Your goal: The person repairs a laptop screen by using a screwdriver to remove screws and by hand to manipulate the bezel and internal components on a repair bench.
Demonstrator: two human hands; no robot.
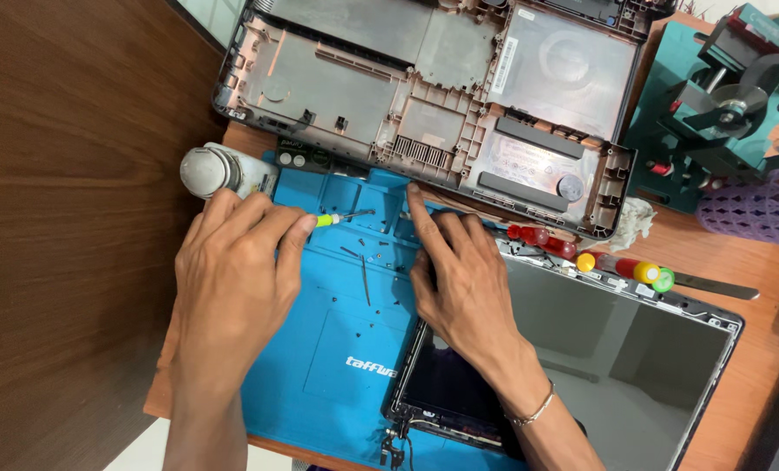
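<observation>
green-tipped, the small screwdriver (341, 217) lies nearly level over the blue mat (319, 349), its long axis running left to right with the metal bit pointing right. the left hand (232, 279) is closed on its handle, fingers curled. the right hand (459, 279) rests open, forefinger stretched up toward the laptop base (424, 96). loose screws (380, 253) lie between both hands; the table (755, 349) edge is nearby on the left.

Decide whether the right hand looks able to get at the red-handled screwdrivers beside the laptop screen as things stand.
Probably yes. The right hand rests on the blue mat, empty, and the red-handled screwdrivers lie just beside it with nothing lying between.
</observation>
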